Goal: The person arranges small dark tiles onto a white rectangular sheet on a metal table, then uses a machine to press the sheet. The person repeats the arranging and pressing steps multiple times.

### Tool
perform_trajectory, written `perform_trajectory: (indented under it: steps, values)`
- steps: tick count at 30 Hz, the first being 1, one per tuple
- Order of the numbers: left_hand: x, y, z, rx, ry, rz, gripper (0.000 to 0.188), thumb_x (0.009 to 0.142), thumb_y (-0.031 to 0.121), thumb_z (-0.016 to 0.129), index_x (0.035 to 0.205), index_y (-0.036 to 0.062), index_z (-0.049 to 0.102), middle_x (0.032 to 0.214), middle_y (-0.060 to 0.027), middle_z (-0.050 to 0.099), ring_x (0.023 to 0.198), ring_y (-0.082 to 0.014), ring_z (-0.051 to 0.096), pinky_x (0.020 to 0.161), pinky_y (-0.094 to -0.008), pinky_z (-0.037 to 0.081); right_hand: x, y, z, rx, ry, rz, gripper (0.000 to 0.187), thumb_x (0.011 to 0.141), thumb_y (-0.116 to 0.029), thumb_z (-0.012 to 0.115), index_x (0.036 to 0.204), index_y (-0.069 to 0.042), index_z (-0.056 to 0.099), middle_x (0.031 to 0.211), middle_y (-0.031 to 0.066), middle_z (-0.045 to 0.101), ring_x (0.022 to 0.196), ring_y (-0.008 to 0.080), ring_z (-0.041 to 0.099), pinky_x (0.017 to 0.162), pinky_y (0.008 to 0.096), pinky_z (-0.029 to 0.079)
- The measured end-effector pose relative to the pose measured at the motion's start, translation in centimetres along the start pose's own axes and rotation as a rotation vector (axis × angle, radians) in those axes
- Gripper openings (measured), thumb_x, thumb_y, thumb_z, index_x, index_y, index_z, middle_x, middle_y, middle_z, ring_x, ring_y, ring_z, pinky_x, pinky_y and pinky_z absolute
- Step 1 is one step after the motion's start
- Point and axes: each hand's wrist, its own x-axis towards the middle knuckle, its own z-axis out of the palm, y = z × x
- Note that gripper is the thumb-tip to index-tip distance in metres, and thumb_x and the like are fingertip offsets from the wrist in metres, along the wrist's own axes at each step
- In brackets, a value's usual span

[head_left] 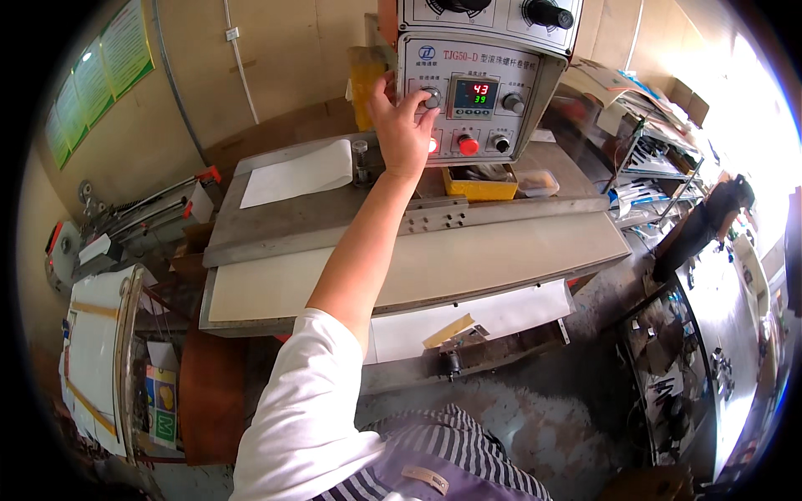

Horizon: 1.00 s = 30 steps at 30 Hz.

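My left hand (403,132) reaches up to a grey control box (535,125), its thumb and fingers closed round a silver round knob (430,98). To the right of that knob is a small digital display (474,97) with red and green lit figures. Another silver knob (513,103) sits beyond the display. Below are a red push button (468,145) and a black knob (500,144); a lit button (433,144) is partly covered by my hand. My right hand does not show.
Beneath the box stands a metal-framed machine bed with a pale long panel (484,250). On it lie a white paper sheet (301,174), a small glass jar (361,163) and a yellow bin (480,187). A cluttered shelf rack (660,171) and worktable (718,334) flank the right side.
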Motion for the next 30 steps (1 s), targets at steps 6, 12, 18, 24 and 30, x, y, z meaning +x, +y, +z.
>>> perform_trajectory:
  steps: [6, 12, 18, 24, 30]
  values:
    - [0.2, 0.6, -0.2, -0.010, -0.006, 0.038, 0.040, 0.062, 0.000, 0.085, 0.095, 0.0134, 0.067, 0.135, -0.0145, 0.043, 0.115, -0.0344, 0.047, 0.095, -0.0426, 0.044, -0.3, -0.3, 0.0, 0.011, -0.003, 0.001, 0.029, 0.086, -0.035, 0.059, 0.097, -0.014, 0.076, 0.094, 0.0186, 0.071, 0.092, 0.0375, 0.069, 0.079, 0.0461, 0.055]
    - [-0.1, -0.1, -0.2, -0.027, -0.011, 0.028, 0.040, 0.063, 0.000, 0.085, 0.095, 0.0138, 0.067, 0.136, -0.0145, 0.043, 0.116, -0.0354, 0.046, 0.096, -0.0431, 0.043, -0.6, -0.2, 0.1, 0.007, -0.002, 0.008, 0.029, 0.086, -0.035, 0.059, 0.097, -0.014, 0.076, 0.094, 0.0190, 0.071, 0.092, 0.0377, 0.069, 0.078, 0.0464, 0.055]
    - [0.8, 2.6, -1.7, 0.053, -0.011, 0.043, 0.059, 0.065, 0.011, 0.087, 0.119, 0.0121, 0.063, 0.139, -0.0203, 0.040, 0.121, -0.0368, 0.044, 0.099, -0.0470, 0.039, -0.7, 0.0, 0.6, 0.024, -0.004, 0.002, 0.029, 0.086, -0.034, 0.059, 0.097, -0.013, 0.076, 0.094, 0.0195, 0.071, 0.092, 0.0380, 0.069, 0.078, 0.0466, 0.055]
    - [-14.2, 10.9, -8.3, -0.168, -0.364, 0.418, 0.060, 0.082, 0.029, 0.074, 0.138, 0.0242, 0.053, 0.147, -0.0141, 0.044, 0.137, -0.0303, 0.036, 0.110, -0.0495, 0.025, -1.8, 1.7, 1.4, 0.066, -0.008, 0.016, 0.029, 0.086, -0.034, 0.059, 0.097, -0.012, 0.076, 0.094, 0.0199, 0.071, 0.092, 0.0382, 0.069, 0.077, 0.0469, 0.054]
    - [-32.5, 9.7, -16.0, -0.032, -1.212, -0.077, 0.091, 0.079, 0.039, 0.076, 0.154, 0.0196, 0.028, 0.160, -0.0185, 0.022, 0.148, -0.0339, 0.021, 0.118, -0.0556, 0.014, -2.2, 2.3, 1.8, 0.115, -0.008, 0.019, 0.029, 0.085, -0.033, 0.060, 0.097, -0.011, 0.075, 0.094, 0.0203, 0.071, 0.092, 0.0384, 0.069, 0.077, 0.0471, 0.054]
